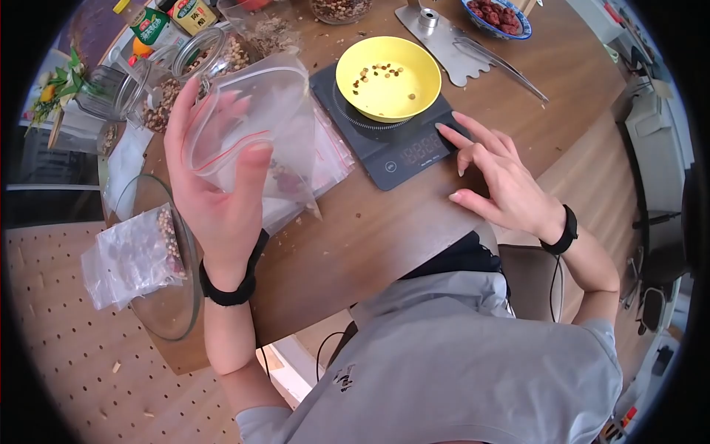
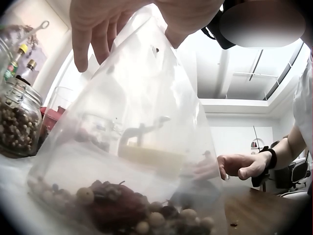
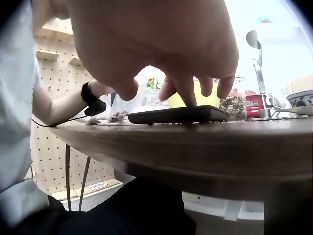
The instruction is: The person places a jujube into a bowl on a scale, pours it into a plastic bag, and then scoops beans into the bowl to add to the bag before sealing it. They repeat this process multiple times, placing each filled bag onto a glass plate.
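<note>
Nearest the person, the left hand (image 1: 222,185) is holding up a clear zip bag (image 1: 255,122) by its open mouth, fingers and thumb curling around the rim and pinching it. The left wrist view is showing the bag's bottom, where a small heap of pale round seeds and dark red dried pieces (image 2: 122,208) is sitting. The bag is hanging above the wooden counter (image 1: 384,229), over a pile of more flat bags (image 1: 325,159).

Slightly further out, the right hand (image 1: 495,174) is lying with fingers nearly straight and holding nothing; its fingertips (image 3: 190,95) are touching the front edge of the black kitchen scale (image 1: 388,144), beside the display. On the scale a yellow bowl (image 1: 388,78) is sitting with only a few small seeds scattered in it.

Judging by this, a portion is being weighed out and the scale is being set or read. The next move seems to call for keeping the bag's mouth open and steady while the bowl's contents go in, without spilling.

Beyond, glass jars of seeds (image 1: 214,55) and a blue dish of red fruit (image 1: 497,16) are standing at the back.
</note>
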Demonstrator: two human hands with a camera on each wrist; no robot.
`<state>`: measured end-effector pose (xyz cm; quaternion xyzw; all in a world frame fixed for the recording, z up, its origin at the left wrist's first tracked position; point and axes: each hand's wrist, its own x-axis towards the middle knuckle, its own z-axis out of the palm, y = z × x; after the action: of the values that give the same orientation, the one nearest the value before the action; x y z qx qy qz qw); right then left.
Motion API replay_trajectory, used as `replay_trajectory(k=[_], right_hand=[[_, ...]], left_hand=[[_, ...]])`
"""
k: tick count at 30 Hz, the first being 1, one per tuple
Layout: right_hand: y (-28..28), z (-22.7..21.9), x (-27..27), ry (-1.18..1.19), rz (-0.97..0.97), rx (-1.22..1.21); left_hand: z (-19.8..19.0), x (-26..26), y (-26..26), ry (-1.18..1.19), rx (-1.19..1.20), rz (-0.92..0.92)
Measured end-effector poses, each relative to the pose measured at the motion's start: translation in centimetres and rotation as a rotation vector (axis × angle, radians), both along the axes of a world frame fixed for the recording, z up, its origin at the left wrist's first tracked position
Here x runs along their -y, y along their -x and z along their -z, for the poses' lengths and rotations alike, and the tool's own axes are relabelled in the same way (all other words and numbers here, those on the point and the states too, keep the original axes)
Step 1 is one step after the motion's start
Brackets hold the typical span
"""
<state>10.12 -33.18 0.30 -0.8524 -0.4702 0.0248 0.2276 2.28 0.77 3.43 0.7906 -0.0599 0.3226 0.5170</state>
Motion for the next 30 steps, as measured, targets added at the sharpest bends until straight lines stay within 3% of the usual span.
replay_trajectory(k=[7,12,15,19,21,23,25,27,30], right_hand=[[0.9,0.1,-3.9,0.031,-0.304,-0.054],[-1.6,-1.7,-4.1,-0.302,-0.015,0.22],[-3.5,-0.8,-5.2,-0.312,0.193,0.057],[-5.8,0.8,-4.9,-0.258,0.141,-0.041],[-6.3,1.0,-4.5,-0.276,0.184,-0.053],[-6.3,0.6,-4.3,-0.358,0.186,-0.14],[-5.9,0.0,-4.1,-0.479,0.191,-0.247],[-5.8,-1.2,-3.8,-0.53,0.159,-0.29],[-6.0,-4.7,-3.9,-0.556,0.092,-0.211]], left_hand=[[0.3,0.1,-0.1,0.029,0.006,0.04],[0.2,-0.3,-0.3,-0.005,0.049,0.061],[-0.1,-0.6,0.1,-0.043,0.062,-0.018],[-1.1,-1.9,0.4,-0.035,0.04,-0.098],[-4.6,0.0,0.8,0.11,-0.036,-0.109],[-4.0,-0.2,0.6,0.129,-0.013,-0.071],[-0.4,-2.4,-0.5,-0.023,0.063,-0.009],[0.1,-3.2,-0.5,-0.257,0.056,0.008],[-0.1,-2.1,-0.3,-0.293,0.012,-0.018]])
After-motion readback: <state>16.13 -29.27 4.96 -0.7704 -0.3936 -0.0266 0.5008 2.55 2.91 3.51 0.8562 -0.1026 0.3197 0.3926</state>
